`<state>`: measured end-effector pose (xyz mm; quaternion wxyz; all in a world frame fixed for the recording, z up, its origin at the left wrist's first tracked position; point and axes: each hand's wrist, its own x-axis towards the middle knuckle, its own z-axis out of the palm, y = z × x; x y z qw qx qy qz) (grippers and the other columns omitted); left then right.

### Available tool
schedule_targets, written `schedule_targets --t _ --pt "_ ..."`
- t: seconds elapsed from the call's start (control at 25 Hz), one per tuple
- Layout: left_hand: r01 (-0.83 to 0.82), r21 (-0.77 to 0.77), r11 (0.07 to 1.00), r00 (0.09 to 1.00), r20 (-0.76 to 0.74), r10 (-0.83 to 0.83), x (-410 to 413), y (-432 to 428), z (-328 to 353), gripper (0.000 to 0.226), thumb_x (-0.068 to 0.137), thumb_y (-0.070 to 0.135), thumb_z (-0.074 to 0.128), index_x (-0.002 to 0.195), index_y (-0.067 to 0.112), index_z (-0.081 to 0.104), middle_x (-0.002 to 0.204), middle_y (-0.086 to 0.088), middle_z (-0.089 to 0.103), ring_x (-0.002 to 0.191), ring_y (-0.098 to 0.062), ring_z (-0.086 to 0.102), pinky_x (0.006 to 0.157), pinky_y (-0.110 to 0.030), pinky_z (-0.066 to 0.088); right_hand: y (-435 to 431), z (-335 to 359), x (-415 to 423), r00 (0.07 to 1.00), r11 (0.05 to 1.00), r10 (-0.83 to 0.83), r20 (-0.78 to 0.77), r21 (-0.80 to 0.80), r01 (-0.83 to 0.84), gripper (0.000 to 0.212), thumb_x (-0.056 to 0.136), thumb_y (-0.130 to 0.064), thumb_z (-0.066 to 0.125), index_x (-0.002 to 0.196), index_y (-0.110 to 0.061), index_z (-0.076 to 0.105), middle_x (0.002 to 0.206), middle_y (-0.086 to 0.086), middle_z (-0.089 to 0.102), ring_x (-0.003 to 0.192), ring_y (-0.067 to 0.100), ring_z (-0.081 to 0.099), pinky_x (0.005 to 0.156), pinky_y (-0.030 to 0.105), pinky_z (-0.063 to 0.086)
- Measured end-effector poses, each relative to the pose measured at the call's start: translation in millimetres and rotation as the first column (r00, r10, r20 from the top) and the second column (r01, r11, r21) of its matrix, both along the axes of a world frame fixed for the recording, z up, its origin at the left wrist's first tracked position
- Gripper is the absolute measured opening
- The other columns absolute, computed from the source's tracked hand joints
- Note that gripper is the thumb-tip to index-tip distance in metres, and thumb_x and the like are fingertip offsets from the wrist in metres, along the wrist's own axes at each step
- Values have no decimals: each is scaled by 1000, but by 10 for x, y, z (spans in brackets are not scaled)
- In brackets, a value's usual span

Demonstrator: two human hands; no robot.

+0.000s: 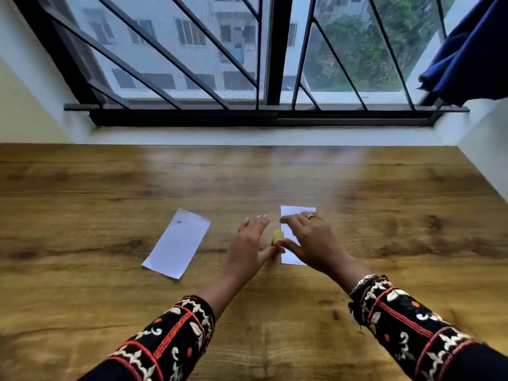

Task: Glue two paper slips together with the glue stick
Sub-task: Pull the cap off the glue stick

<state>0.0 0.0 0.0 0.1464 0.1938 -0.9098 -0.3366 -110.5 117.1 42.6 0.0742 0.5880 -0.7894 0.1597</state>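
Glue stick (277,237) stands on table (110,188) between both hands, yellow cap on. Left hand (248,243) and right hand (308,240) spread, unclenched, grasping nothing. One slip (287,237) just right of stick under right hand; second slip (177,243) well left. Advice: grip barrel firmly, uncap first.

Open table (357,298) around two flat slips (177,243).

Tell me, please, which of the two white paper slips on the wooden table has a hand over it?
The upright white paper slip on the right, partly covered by the right hand. The tilted white slip on the left lies apart, untouched.
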Motion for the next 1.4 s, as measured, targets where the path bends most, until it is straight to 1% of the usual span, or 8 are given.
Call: schedule_targets --t 0.24,0.4,0.52,0.68,0.76,0.88,1.16,1.4 --pt "-136 262 955 971 -158 182 -64 179 12 22 76 24 63 86 5 66 82 -4 71 77 -12 63 111 -39 29 -33 -165 -124 981 996 80 174 -49 -72 37 82 -41 47 84 -7 61 63 5 63 58 26 58 64 26 48" --pt "-237 319 918 933 -187 306 -117 262 28 8 75 12 69 80 9 63 76 3 68 73 -9 61 110 -44 33 -72 -172 -223 949 988 148 279 -87 -128 31 84 -37 52 84 -7 59 64 5 60 59 22 53 66 23 37" --pt "-246 354 902 915 -221 336 -166 271 47 13 74 9 72 73 11 59 69 7 61 67 -7 56 91 -52 43 -155 -112 -322 922 978 205 329 -111 -177 34 83 -40 53 79 -6 57 62 5 60 57 21 53 63 21 31" --pt "-142 426 893 911 -298 287 -244 143 69 13 74 17 73 71 15 60 64 9 61 65 -5 57 70 -29 46 -314 -30 -471 871 950 308 382 -162 -265 28 81 -33 59 76 -5 56 64 5 62 57 14 48 59 14 34" --pt "-103 454 885 898 -340 280 -277 86 52 11 70 21 72 69 21 61 64 9 64 65 -5 60 62 -20 46 -383 6 -542 863 935 356 358 -139 -327 25 81 -32 58 79 -7 55 66 6 61 59 18 51 60 25 41" --pt "-36 396 918 892 -402 208 -270 63 -4 11 70 17 72 70 22 62 66 8 65 71 -8 62 69 -26 47 -382 41 -579 867 908 418 271 -98 -407 12 83 -22 60 84 -10 56 69 6 61 62 21 53 60 38 46" --pt "90 359 929 876 -472 97 -95 453 126 9 73 0 68 79 -3 63 73 -9 66 72 -13 63 74 -35 51 112 269 -381 855 874 487 179 -97 -477 5 87 -12 57 88 -7 57 79 11 66 68 23 54 65 40 45" --pt "64 344 937 858 -499 125 19 769 251 8 75 0 68 82 -3 65 78 -13 69 74 -16 63 71 -35 53 485 569 -246 823 838 540 178 -19 -546 15 88 -6 52 102 -8 58 100 9 61 88 17 53 77 27 42"
